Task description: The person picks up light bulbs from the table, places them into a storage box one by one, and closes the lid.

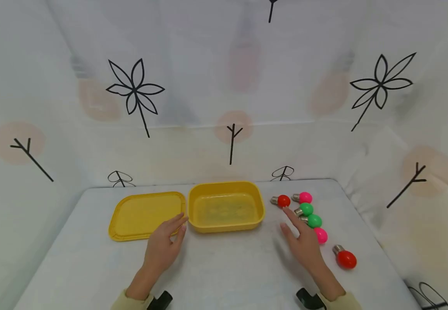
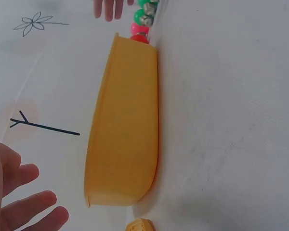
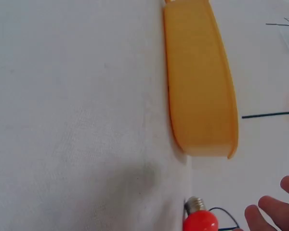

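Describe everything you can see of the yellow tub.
The yellow tub looks like smooth plastic: a rounded rectangle with a lipped rim and plain walls. It stands upright, open and empty, on the white table, between the yellow lid and the bulbs. The left hand is close to its left side; neither it nor the right hand grips the tub.

Left of yellow tub, near side: pale yellow left sleeve; blocky black left wrist camera. Right of tub, near side: matching right sleeve; black, round-edged right wrist camera.
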A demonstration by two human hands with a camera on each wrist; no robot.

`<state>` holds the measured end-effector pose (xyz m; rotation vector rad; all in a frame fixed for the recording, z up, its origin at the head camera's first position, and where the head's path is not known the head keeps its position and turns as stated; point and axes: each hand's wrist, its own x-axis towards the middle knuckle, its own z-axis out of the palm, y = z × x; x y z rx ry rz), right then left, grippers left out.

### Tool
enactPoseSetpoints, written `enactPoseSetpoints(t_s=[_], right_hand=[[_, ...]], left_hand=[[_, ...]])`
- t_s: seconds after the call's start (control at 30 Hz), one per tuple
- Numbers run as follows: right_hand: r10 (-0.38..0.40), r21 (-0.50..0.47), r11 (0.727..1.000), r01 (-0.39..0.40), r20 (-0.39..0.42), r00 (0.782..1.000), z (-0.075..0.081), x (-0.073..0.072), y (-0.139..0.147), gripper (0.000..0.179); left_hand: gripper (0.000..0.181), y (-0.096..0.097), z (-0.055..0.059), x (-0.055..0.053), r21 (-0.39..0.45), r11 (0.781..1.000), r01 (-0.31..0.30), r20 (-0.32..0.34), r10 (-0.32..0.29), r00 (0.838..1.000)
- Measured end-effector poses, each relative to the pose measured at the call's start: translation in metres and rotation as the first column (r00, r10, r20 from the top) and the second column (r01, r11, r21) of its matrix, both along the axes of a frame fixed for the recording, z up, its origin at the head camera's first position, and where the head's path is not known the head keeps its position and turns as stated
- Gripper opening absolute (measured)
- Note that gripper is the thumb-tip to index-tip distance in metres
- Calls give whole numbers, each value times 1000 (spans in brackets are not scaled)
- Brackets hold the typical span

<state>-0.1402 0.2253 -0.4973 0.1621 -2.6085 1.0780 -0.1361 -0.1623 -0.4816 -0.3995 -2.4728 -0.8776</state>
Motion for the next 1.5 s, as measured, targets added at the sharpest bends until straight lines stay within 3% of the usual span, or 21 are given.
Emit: enactPoseSetpoints(t_s=[0.23,0.47,0.63,0.8,1.0,1.33,1.5], right_hand=[[-74,-143,986,88,102,992,-1,-12,-1,47],[-145,-217,961,173,143,979,-5,-22,0,42],[-177,-246,946,213,159,971,-7,-33,1,41],[-204,-282,926,251,184,961,-5,-42,6,43],[-211,-299,915,271,218,953,-5,-51,14,45],[-220,-326,900,290,236,947,-7,-68,16,40],[-208,-340,896,286,248,946,-2,-73,16,40]], left_hand=[[28,-2,-6,-13,160,987,-19,62,9,998],[31,1,-12,-29,318,946,-60,158,9,987],[32,1,-19,-41,376,924,-74,166,11,986],[32,1,-24,-51,437,895,-95,221,-4,975],[34,3,-24,-56,474,872,-124,293,-24,956],[37,12,-26,-67,441,872,-212,414,12,910],[38,17,-25,-70,430,874,-226,425,25,905]])
